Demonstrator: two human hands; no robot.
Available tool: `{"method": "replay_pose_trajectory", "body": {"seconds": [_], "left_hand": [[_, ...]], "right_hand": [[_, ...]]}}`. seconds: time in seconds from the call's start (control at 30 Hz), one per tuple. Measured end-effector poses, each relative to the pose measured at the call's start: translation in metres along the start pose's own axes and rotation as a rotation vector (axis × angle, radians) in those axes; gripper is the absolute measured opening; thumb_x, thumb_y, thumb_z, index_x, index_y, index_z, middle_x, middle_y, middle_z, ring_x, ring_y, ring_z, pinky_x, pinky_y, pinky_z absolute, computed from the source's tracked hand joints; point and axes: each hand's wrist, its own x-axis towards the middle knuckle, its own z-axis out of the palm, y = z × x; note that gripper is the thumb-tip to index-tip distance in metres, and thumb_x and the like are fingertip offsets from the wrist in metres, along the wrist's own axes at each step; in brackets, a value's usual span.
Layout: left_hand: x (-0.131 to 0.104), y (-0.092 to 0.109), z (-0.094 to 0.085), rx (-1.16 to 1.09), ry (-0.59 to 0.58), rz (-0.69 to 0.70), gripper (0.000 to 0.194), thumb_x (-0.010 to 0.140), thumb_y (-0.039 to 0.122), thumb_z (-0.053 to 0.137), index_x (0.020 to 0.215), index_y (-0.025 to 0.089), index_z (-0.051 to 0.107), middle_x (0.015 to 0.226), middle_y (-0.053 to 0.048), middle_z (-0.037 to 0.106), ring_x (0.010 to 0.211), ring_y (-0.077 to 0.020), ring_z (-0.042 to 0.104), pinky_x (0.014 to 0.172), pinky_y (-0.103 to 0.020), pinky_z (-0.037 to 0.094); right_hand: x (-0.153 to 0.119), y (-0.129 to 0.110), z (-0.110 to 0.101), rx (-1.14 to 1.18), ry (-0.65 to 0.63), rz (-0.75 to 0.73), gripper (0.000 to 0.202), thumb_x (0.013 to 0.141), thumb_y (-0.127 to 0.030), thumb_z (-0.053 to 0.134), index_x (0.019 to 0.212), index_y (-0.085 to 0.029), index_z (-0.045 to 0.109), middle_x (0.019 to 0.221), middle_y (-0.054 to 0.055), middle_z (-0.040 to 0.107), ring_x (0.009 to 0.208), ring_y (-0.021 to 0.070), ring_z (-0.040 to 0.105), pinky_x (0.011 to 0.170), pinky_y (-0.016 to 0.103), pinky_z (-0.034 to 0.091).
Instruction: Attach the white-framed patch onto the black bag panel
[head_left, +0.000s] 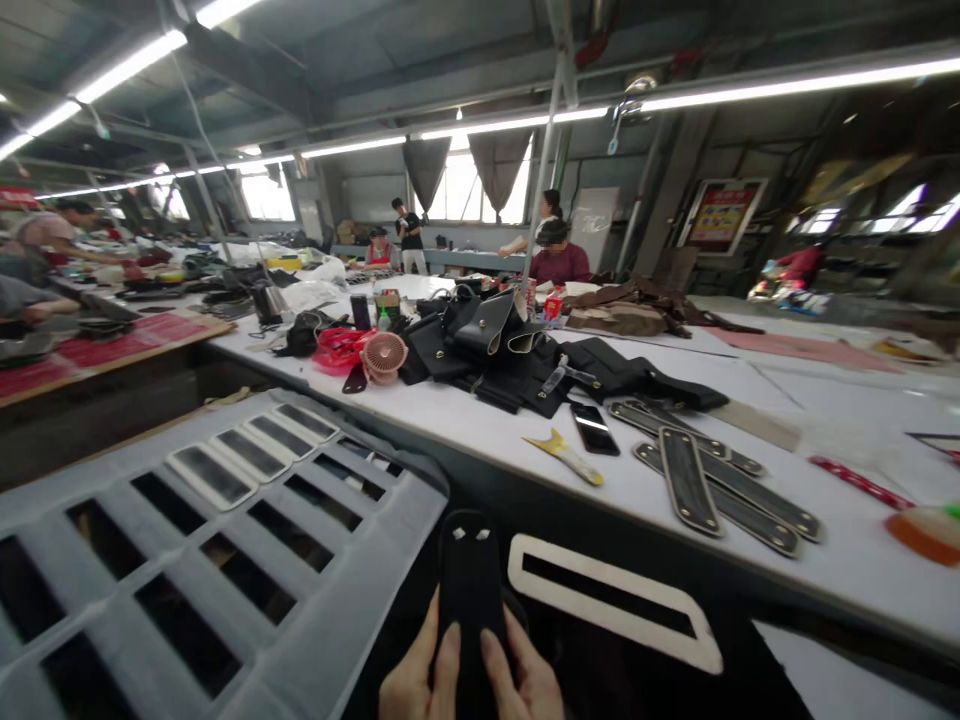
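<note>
And here it is, front and low: a black strip [470, 580] gripped from both sides, left hand [420, 668] on one edge, right hand [527, 672] on the other! Both sets of fingers are closed in on it, thumbs pressed flat on the upper face, side by side with just a narrow gap between; the grip underneath is hidden. The far end pokes out well past the fingertips, showing two shiny fittings [483, 534]. Just to the right, a pale slotted frame [607, 614]; over on the left, a grey slotted panel [360, 570]. Beyond, on the white worktop [465, 440], a phone [594, 430] and stacked dark straps [690, 480], well apart from the fingers.
</note>
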Motion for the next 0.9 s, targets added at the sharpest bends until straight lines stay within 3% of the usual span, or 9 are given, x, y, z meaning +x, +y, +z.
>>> {"method": "replay_pose_trajectory", "body": {"seconds": [0.1, 0.17, 0.3, 0.43, 0.7, 0.8, 0.9], "left_hand": [[0.0, 0.02, -0.014, 0.045, -0.096, 0.083, 0.051, 0.094, 0.044, 0.046, 0.134, 0.016, 0.057, 0.127, -0.007, 0.067, 0.115, -0.0233, 0.065, 0.096, -0.027, 0.053], [0.008, 0.032, -0.019, 0.077, -0.135, 0.097, 0.047, 0.094, 0.043, 0.049, 0.131, 0.017, 0.06, 0.123, -0.006, 0.069, 0.111, -0.0226, 0.067, 0.091, -0.025, 0.055], [0.02, 0.046, -0.021, 0.076, -0.138, 0.106, 0.037, 0.092, 0.045, 0.053, 0.114, 0.023, 0.072, 0.107, -0.004, 0.077, 0.089, -0.0221, 0.075, 0.074, -0.021, 0.058], [0.023, 0.045, -0.015, 0.044, -0.086, 0.059, 0.038, 0.092, 0.048, 0.052, 0.098, 0.02, 0.077, 0.088, -0.005, 0.079, 0.069, -0.0186, 0.072, 0.064, -0.019, 0.053], [0.031, 0.026, -0.018, -0.023, -0.067, -0.129, 0.049, 0.091, 0.054, 0.05, 0.089, 0.014, 0.078, 0.063, -0.002, 0.07, 0.058, -0.0167, 0.062, 0.052, -0.02, 0.049], [0.036, 0.018, -0.023, -0.103, -0.055, -0.207, 0.046, 0.087, 0.054, 0.056, 0.102, 0.015, 0.077, 0.085, -0.005, 0.078, 0.076, -0.0219, 0.071, 0.068, -0.023, 0.057], [0.04, 0.014, -0.025, -0.151, 0.008, -0.237, 0.047, 0.084, 0.053, 0.061, 0.115, 0.02, 0.072, 0.113, -0.005, 0.075, 0.107, -0.0261, 0.068, 0.094, -0.029, 0.054]], "right_hand": [[0.004, 0.003, -0.002, 0.037, -0.093, 0.027, 0.055, 0.084, -0.055, 0.063, 0.125, -0.02, 0.067, 0.125, 0.01, 0.067, 0.118, 0.0325, 0.061, 0.095, 0.038, 0.055], [0.011, 0.0, -0.005, 0.028, -0.109, 0.043, 0.055, 0.084, -0.055, 0.063, 0.127, -0.02, 0.066, 0.126, 0.01, 0.067, 0.117, 0.0317, 0.062, 0.095, 0.036, 0.055], [0.023, -0.018, -0.005, -0.047, -0.118, 0.068, 0.051, 0.085, -0.059, 0.059, 0.111, -0.017, 0.075, 0.103, 0.009, 0.076, 0.092, 0.0276, 0.072, 0.078, 0.027, 0.058], [0.03, -0.031, 0.004, -0.092, -0.024, 0.057, 0.05, 0.084, -0.062, 0.059, 0.089, -0.016, 0.079, 0.072, 0.006, 0.074, 0.068, 0.0221, 0.069, 0.061, 0.022, 0.053], [0.03, -0.033, 0.018, -0.175, 0.007, -0.031, 0.046, 0.087, -0.059, 0.054, 0.083, -0.02, 0.078, 0.074, 0.007, 0.074, 0.065, 0.0234, 0.068, 0.061, 0.026, 0.051], [0.031, -0.036, 0.024, -0.177, 0.02, -0.06, 0.04, 0.087, -0.057, 0.056, 0.087, -0.021, 0.074, 0.078, 0.006, 0.073, 0.069, 0.0234, 0.068, 0.065, 0.028, 0.051], [0.037, -0.04, 0.029, -0.183, 0.016, -0.039, 0.036, 0.088, -0.057, 0.054, 0.081, -0.022, 0.062, 0.07, 0.002, 0.065, 0.058, 0.0182, 0.059, 0.055, 0.027, 0.046]]}}
